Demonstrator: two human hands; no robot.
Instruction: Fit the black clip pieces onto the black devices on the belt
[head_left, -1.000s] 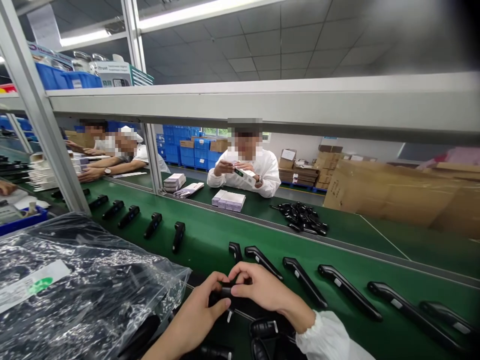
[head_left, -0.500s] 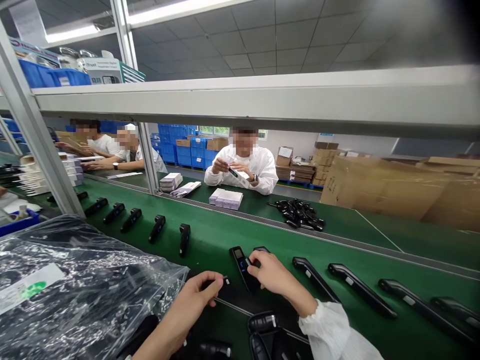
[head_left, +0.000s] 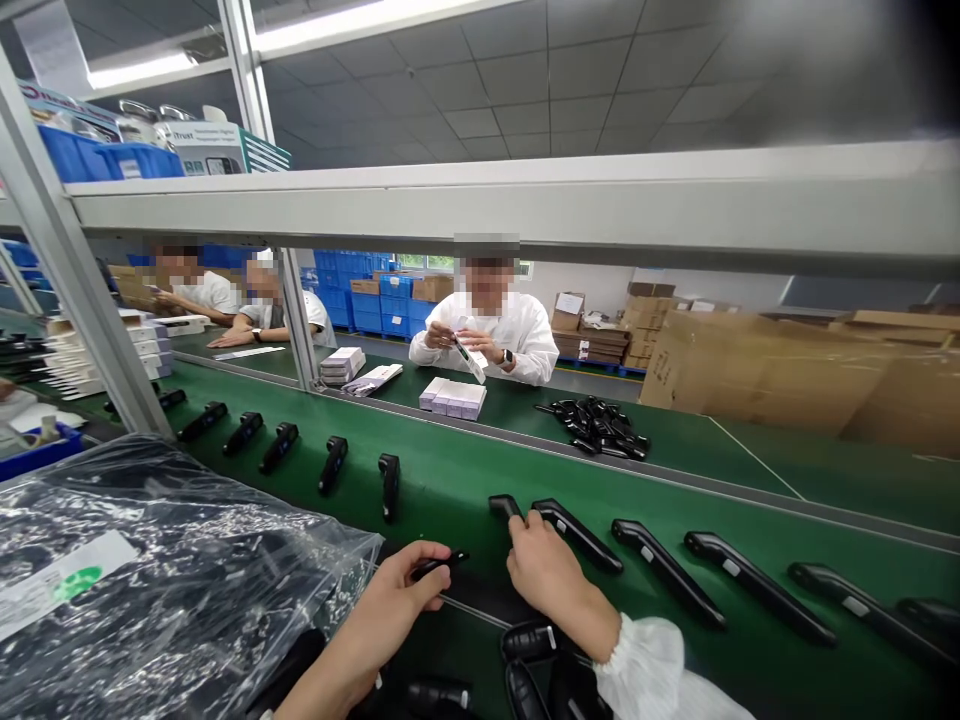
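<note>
My left hand (head_left: 401,600) is pinched shut on a small flat black part (head_left: 441,566) just above the belt's near edge. My right hand (head_left: 546,572) rests its closed fingers on a black handheld device (head_left: 504,508) lying face down on the green conveyor belt (head_left: 450,480). That device sits at the left end of a row of several like black devices (head_left: 660,565) running to the right. More black devices (head_left: 529,660) lie below my hands at the bottom edge.
A clear plastic bag (head_left: 150,580) of black parts fills the lower left. Several other black devices (head_left: 279,447) lie further left on the belt. Across the belt a person in white (head_left: 491,335) handles a device beside white boxes (head_left: 452,398) and a black pile (head_left: 600,428). Cardboard cartons (head_left: 787,375) stand right.
My hands have come apart: the right one turned the device over and laid it on the belt in the row, while the left kept a small black part. The belt's devices shifted rightwards.
</note>
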